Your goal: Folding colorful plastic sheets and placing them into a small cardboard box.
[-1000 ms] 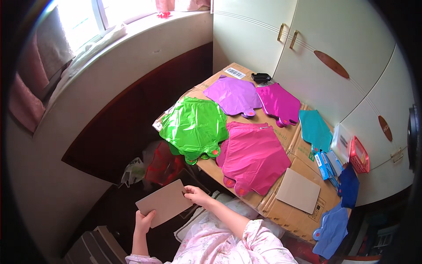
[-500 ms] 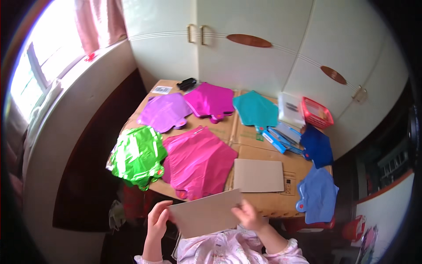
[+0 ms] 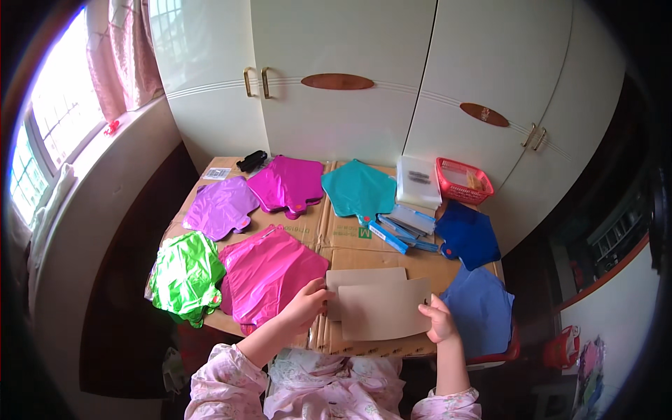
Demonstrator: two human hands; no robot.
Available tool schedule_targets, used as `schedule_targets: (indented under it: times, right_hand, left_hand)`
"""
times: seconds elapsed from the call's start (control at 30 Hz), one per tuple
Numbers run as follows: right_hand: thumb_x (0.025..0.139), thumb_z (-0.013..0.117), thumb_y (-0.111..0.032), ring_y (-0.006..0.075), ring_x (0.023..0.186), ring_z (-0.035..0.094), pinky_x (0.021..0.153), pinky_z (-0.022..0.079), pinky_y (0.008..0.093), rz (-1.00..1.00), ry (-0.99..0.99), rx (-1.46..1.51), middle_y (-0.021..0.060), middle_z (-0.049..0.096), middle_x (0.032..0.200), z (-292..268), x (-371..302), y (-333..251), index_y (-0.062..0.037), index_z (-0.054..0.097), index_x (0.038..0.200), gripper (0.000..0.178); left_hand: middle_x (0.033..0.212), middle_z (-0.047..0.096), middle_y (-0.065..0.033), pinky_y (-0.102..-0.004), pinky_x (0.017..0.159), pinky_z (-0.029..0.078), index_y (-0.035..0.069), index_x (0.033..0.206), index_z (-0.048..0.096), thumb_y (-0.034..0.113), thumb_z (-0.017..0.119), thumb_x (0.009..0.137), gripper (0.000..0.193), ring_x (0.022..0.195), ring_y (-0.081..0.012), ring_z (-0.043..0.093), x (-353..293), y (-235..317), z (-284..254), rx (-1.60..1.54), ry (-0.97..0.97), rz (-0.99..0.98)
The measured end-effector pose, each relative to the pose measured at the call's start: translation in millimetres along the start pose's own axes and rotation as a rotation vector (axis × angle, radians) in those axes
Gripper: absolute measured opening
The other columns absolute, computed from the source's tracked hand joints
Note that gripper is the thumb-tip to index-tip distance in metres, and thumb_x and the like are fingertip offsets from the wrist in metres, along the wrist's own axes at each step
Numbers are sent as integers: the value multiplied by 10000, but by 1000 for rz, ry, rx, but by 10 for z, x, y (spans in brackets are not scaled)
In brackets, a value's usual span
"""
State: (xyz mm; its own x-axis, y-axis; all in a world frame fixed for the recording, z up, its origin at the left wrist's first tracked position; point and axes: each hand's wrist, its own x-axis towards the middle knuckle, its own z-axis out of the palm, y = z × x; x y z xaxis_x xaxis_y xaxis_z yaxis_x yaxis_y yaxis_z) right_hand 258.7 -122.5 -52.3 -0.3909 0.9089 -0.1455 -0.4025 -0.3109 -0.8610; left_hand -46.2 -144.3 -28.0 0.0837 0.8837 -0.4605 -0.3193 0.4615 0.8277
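Note:
A plain greyish-tan cardboard sheet (image 3: 385, 311) is held near the table's front edge, overlapping a second cardboard sheet (image 3: 367, 276) of similar size behind it. My right hand (image 3: 439, 320) pinches the front sheet at its right edge, thumb on top. My left hand (image 3: 309, 304) is closed at the left edges of the two sheets; which of them its fingertips grip I cannot tell clearly. Just left of that hand lies a large pink foil balloon stack (image 3: 269, 273), flat. Right of my right hand, flat light-blue foil balloons (image 3: 479, 308) hang over the table's edge.
Flat foil balloons in green (image 3: 185, 273), lilac (image 3: 220, 208), magenta (image 3: 288, 183), teal (image 3: 359, 189) and dark blue (image 3: 469, 234) ring the cardboard-covered table. Blue-and-white packets (image 3: 409, 227), a clear-topped white box (image 3: 418, 180) and a red basket (image 3: 464, 180) stand back right.
Both hands have moved forward with the cardboard sheet, from over my lap to over the table and the other sheet. The sheet is now nearly level with the table's edge. The view has shifted.

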Motion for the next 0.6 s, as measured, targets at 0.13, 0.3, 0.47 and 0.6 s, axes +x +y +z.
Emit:
schedule_targets:
  times: [0.13,0.3,0.47,0.6]
  right_hand:
    - [844,473,-84,208,1035,542,883,432,351,-6,5,-1,133,544,1131,-13,27,-43,20,432,1182,356]
    - [843,478,-84,209,1033,542,885,430,349,-25,20,-22,129,548,1126,-47,46,-32,16,436,1181,356]
    - [852,477,-82,196,1089,502,925,389,336,3,-7,-18,113,527,1170,-55,36,19,1,421,1210,371]
    - [852,479,-80,190,1094,495,937,376,327,-44,14,-57,111,526,1177,-73,1,125,5,426,1210,372]
  left_hand:
    - [1101,529,-84,-257,829,381,-10,1256,392,109,482,850,433,980,-160,504,167,-27,-13,-41,80,-8]
    - [933,582,-62,-240,721,421,-23,1089,511,111,475,844,281,837,-144,541,311,-18,-33,76,-20,-1]
    - [977,574,-77,-257,749,439,14,1161,471,60,486,848,317,899,-139,543,407,-141,2,189,-37,87]
    - [1029,561,-75,-263,800,450,48,1161,457,-14,501,853,317,951,-144,545,280,-190,99,-100,-158,133]
